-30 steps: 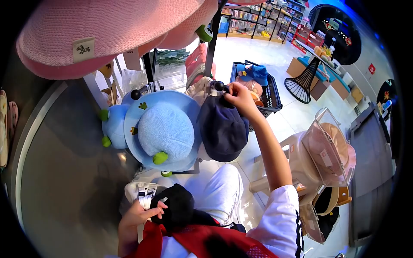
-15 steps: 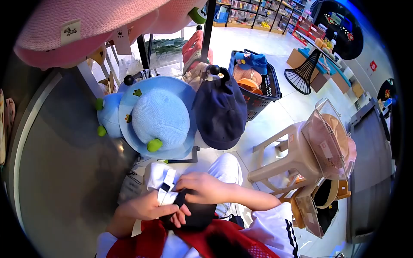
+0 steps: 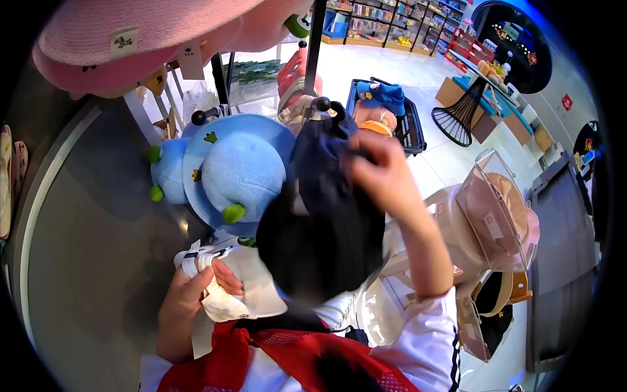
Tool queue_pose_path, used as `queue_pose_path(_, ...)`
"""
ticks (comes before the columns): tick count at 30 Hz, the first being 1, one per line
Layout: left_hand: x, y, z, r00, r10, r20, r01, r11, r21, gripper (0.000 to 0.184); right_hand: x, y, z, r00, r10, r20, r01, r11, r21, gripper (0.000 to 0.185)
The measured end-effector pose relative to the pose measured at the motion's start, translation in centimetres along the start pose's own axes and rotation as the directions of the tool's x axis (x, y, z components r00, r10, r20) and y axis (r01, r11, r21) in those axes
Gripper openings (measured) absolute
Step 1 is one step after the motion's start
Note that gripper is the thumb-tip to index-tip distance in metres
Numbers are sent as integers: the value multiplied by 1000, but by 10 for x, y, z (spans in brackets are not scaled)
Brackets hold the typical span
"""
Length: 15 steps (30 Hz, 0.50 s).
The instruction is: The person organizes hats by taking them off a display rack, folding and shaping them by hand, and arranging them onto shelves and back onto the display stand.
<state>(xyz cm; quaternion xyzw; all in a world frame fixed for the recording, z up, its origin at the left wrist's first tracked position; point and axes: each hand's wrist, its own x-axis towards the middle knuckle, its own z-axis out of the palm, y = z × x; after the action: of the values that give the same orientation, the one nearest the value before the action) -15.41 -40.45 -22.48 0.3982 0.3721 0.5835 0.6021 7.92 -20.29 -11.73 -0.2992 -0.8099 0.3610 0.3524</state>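
My left hand point(image 3: 208, 279), low and to the left, is closed around the strap end of a white cap point(image 3: 251, 277). Its brim points to the right. My right hand point(image 3: 382, 171) is raised beside the rack hook, fingers curled at the upper edge of a black cap point(image 3: 320, 242), blurred by motion. The black cap hangs in front of a navy cap point(image 3: 317, 150) on the hook and hides most of it. Left of these, a light blue sun hat point(image 3: 241, 173) with green knobs hangs on a neighbouring hook.
Pink straw hats point(image 3: 150, 32) overhang at upper left. Behind the rack stands a black basket point(image 3: 411, 127) with hats in it. To the right, a beige stool point(image 3: 431, 215) carries a wire basket point(image 3: 493, 209) of pink hats. A grey panel point(image 3: 85, 242) fills the left.
My right hand has moved up and right from my lap, and the black cap is now up in front of the navy cap. My left hand has shifted left with the white cap.
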Motion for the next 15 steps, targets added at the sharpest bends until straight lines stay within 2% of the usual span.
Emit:
queue_pose_path(2, -2, -1, 2, 1000, -29, -11, 29, 1000, 5, 23, 46, 4, -7, 1000, 12, 9, -13, 997, 79, 24)
queue_pose_path(4, -5, -3, 5, 998, -58, -35, 59, 997, 48, 22, 85, 12, -12, 996, 66, -54, -73, 987, -146, 33)
queue_pose_path(7, -10, -3, -1, 999, -38, -17, 39, 998, 56, 21, 129, 70, -14, 998, 38, -47, -52, 936, -348, 42)
queue_pose_path(8, -12, -3, -3, 999, -34, -15, 35, 998, 54, 21, 136, 90, -12, 981, 195, -5, -188, 939, -288, 47)
queue_pose_path(10, -15, -4, -6, 999, -24, -36, 25, 999, 40, 21, 131, 117, -4, 957, 290, -5, -289, 953, -85, 49)
queue_pose_path(12, -17, -6, -12, 999, -27, -44, 28, 999, 28, 22, 123, 131, 0, 984, 165, -66, -176, 954, -241, 49)
queue_pose_path(13, -18, -6, -12, 998, -42, -56, 43, 999, 11, 21, 117, 136, -1, 997, 68, -43, -78, 954, -289, 43)
queue_pose_path(15, -21, -5, -11, 995, -53, -84, 56, 998, 39, 21, 103, 136, -4, 985, 32, -168, -50, 993, -108, 37)
